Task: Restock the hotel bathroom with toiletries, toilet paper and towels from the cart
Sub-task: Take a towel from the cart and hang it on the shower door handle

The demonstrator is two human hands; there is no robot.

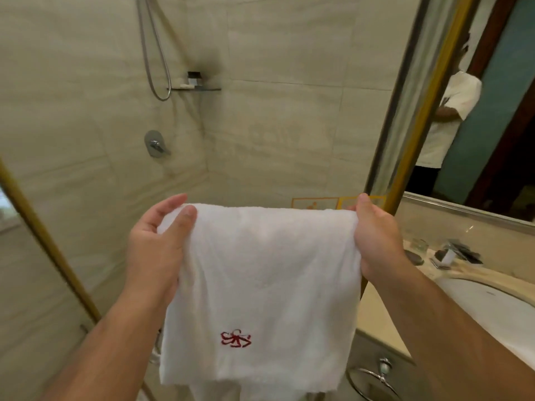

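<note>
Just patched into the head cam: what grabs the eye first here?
A white towel with a red emblem stitched low on it fills the centre, the left hand and right hand pinching its top corners. Behind it is the tiled shower wall with hose and mixer valve; a basin sits lower right.

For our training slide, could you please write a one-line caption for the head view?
The left hand and right hand hold a white towel with a red emblem by its top edge.
</note>
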